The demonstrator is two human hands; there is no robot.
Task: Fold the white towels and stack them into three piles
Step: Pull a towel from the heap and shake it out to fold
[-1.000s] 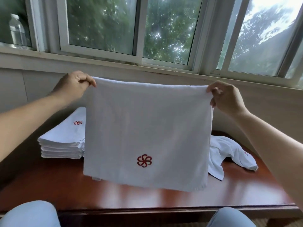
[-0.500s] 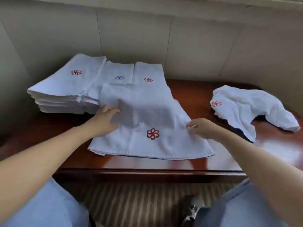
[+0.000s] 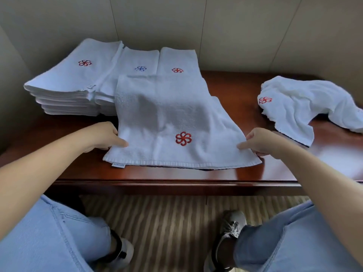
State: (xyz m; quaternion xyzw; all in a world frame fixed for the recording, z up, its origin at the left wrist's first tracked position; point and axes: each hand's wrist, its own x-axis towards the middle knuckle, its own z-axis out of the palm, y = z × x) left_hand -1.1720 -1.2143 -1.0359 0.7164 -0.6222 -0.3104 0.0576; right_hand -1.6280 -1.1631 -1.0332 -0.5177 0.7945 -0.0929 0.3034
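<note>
A white towel [image 3: 169, 118] with a red flower emblem lies flat on the dark wooden table [image 3: 225, 175], its far part draped over the piles behind. My left hand [image 3: 107, 136] pinches its left edge near the front. My right hand [image 3: 257, 141] pinches its right edge. Behind stand three piles of folded towels: a tall left pile [image 3: 72, 79], a middle pile [image 3: 137, 63] with a blue emblem, and a right pile [image 3: 176, 59]. A crumpled unfolded towel [image 3: 298, 103] lies at the table's right.
A beige panelled wall [image 3: 216, 26] rises just behind the table. The table's front edge is close to my knees. Below it are a striped carpet [image 3: 167, 222] and my shoes.
The towel, held up in the air a second ago, now lies on the table. Both hands have moved from its middle to its near side edges. The camera has tilted down.
</note>
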